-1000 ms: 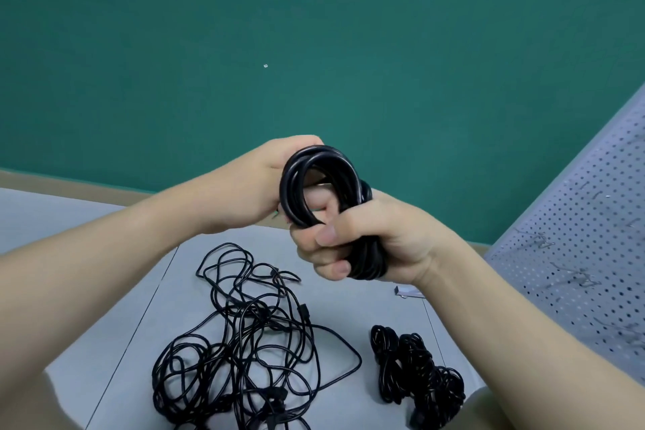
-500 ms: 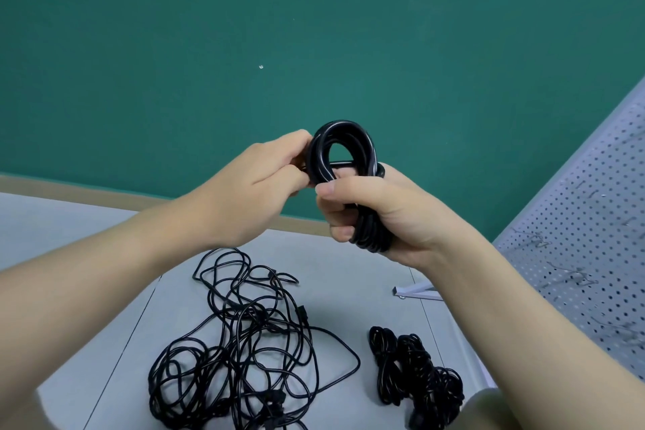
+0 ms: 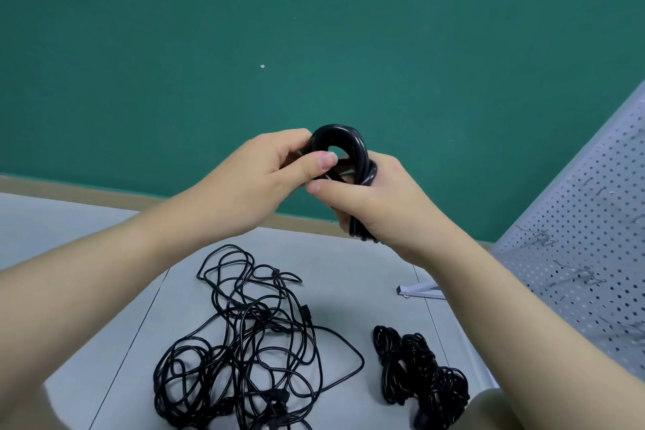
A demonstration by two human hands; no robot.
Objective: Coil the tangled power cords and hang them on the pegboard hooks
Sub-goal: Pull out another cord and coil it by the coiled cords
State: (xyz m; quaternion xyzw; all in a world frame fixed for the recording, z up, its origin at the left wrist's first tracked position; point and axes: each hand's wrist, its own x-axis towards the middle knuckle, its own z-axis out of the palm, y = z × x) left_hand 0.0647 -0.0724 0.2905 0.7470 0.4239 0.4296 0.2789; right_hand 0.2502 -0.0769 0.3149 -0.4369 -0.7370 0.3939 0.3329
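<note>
Above the table (image 3: 115, 307), both hands clamp the upright coil (image 3: 343, 147); the right hand (image 3: 377, 206) is nearer the pegboard (image 3: 593, 220), the left hand (image 3: 265, 174) pinches its loop.

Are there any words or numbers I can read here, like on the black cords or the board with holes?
None: no readable word, number or sign shows anywhere.
Coiled cord held by the left hand and right hand: plain black, no print visible.
Tangled cords and bundled cord on the table: no labels to see.
Pegboard: only holes and wire hooks.
Green wall: bare, one tiny speck.
</note>
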